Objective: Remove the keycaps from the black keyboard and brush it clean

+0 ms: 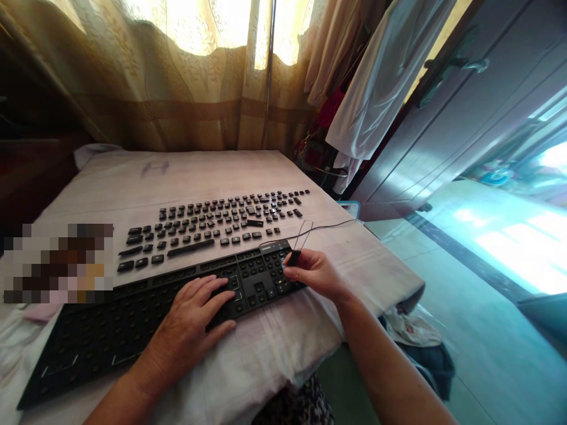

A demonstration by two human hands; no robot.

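A black keyboard [146, 307] lies slantwise along the near side of the cloth-covered table, its keycaps off and bare switch mounts showing. My left hand [201, 307] rests on the keyboard with fingers stretched out and spread, holding nothing. Over the keyboard's right end, my right hand [310, 268] is pinched around a wire keycap puller [294, 257], its two thin wire loops pointing up and away. A small blue patch shows by the fingertips; I cannot make out what it is. Beyond the keyboard, loose black keycaps [190, 238] are laid out in rows.
The keyboard's cable [330, 226] runs right over the table edge. A blurred object [57, 265] sits at the left. Curtains [212, 100] hang behind the table, with clothes [376, 88] and a door [425, 112] at the right. A bag [416, 336] lies below the table's right edge.
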